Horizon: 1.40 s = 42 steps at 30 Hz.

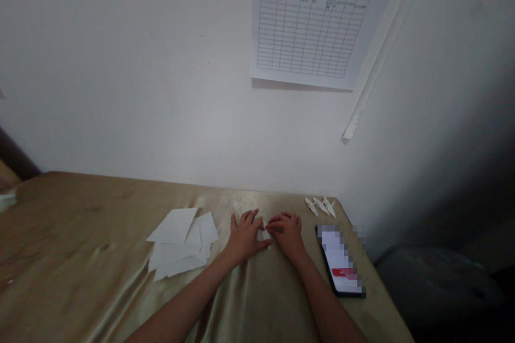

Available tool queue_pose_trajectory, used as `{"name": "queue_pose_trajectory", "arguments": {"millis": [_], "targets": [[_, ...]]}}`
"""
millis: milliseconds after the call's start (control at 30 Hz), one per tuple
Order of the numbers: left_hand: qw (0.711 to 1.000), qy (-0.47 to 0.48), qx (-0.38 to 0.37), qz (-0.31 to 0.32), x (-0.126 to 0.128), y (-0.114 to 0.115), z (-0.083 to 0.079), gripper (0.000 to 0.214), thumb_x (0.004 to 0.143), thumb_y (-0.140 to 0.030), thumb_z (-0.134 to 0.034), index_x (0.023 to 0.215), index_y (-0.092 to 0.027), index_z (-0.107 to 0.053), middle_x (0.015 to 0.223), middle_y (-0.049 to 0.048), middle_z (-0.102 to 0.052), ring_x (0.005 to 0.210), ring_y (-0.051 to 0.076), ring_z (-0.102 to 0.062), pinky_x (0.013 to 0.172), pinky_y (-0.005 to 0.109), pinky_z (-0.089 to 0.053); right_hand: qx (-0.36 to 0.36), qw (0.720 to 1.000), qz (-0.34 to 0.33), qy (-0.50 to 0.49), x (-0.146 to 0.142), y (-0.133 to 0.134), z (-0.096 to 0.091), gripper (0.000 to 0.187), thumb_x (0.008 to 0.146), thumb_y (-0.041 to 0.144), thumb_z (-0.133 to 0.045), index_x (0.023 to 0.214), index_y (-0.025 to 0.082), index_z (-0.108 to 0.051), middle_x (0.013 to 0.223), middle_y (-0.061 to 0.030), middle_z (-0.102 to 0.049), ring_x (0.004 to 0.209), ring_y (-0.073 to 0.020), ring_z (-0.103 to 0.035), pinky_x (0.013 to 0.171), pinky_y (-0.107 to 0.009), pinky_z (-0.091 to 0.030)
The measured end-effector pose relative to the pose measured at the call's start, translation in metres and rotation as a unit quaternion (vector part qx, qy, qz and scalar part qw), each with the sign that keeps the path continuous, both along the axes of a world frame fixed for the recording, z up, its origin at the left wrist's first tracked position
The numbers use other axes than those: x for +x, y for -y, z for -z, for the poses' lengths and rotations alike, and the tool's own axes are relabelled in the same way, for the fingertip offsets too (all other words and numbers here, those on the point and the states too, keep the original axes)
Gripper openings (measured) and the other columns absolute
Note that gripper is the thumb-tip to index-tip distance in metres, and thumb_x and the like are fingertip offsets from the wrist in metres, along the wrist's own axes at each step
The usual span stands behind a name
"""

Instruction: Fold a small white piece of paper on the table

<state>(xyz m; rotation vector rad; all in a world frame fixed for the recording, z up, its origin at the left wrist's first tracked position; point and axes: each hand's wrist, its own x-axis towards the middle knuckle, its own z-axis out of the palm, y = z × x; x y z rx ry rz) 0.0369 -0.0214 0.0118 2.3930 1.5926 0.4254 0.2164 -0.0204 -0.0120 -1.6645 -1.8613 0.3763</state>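
Note:
A small piece of white folded paper [264, 235] lies between my hands in the middle of the cloth-covered table. The thumb and index finger of my left hand [244, 237] are on its left side and near edge, while the other fingers are spread. From the right, my right hand [288, 235] has its bent fingertips drawn together on the upper part of the same paper. Both hands partly cover it, so its exact folds cannot be made out. Left of my hands is a loose pile of white paper sheets [181, 254]. Several folded paper figures [322, 206] lie at the back right.
A phone [341, 262] with a lit, partly blurred screen lies right of my right forearm. Shiny gold-brown cloth [100, 246] covers the table, with creases at the front. Behind stands a white wall [161, 91] bearing a printed table sheet [314, 32].

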Motion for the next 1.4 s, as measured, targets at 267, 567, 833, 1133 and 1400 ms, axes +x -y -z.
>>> {"name": "queue_pose_trajectory", "arguments": {"millis": [267,567,833,1133,1400], "targets": [[1.000,-0.001,-0.020,0.021,0.002,0.007,0.001,0.060,0.071,-0.065,-0.076,0.117,-0.028,-0.064,0.162,0.0063,-0.043,0.153,0.039,-0.028,0.120,0.076,-0.007,-0.007,1.000,0.002,-0.003,0.000,0.000,0.001,0.015,0.086,0.028,-0.073,0.087,0.041,-0.081,0.112,0.0042,-0.076,0.124,-0.0265,-0.051,0.115,-0.051,-0.020],[0.999,0.013,-0.019,0.030,-0.007,0.003,-0.002,0.041,0.082,-0.055,-0.072,0.114,-0.031,-0.066,0.158,0.0025,-0.049,0.151,0.035,-0.033,0.121,0.072,-0.012,0.014,1.000,-0.005,-0.026,0.000,0.004,0.001,0.016,0.084,0.025,-0.075,0.088,0.039,-0.081,0.109,0.0042,-0.077,0.120,-0.0250,-0.052,0.113,-0.047,-0.025],[0.998,0.037,0.039,0.016,-0.009,-0.001,0.009,0.040,0.075,-0.047,-0.084,0.112,-0.036,-0.073,0.147,0.0030,-0.059,0.140,0.036,-0.046,0.119,0.069,-0.021,0.029,0.999,-0.017,-0.036,0.001,0.005,0.003,0.012,0.080,0.024,-0.075,0.084,0.034,-0.080,0.109,0.0020,-0.076,0.118,-0.0249,-0.053,0.109,-0.045,-0.028],[0.999,0.025,0.039,0.001,-0.015,-0.002,0.009,0.035,0.079,-0.054,-0.079,0.113,-0.047,-0.077,0.157,-0.0007,-0.050,0.145,0.043,-0.037,0.118,0.068,-0.025,0.019,0.999,-0.022,-0.026,0.001,0.008,0.001,0.001,0.080,0.030,-0.078,0.081,0.030,-0.077,0.111,0.0006,-0.074,0.117,-0.0250,-0.053,0.110,-0.045,-0.026],[0.998,0.016,0.050,-0.020,-0.012,-0.001,0.007,0.022,0.090,-0.043,-0.069,0.110,-0.048,-0.078,0.162,-0.0045,-0.042,0.149,0.044,-0.029,0.118,0.069,-0.025,0.002,0.999,-0.027,0.028,0.000,0.011,-0.006,0.012,0.084,0.036,-0.078,0.093,0.029,-0.074,0.116,-0.0002,-0.071,0.120,-0.0234,-0.053,0.110,-0.043,-0.025]]}}
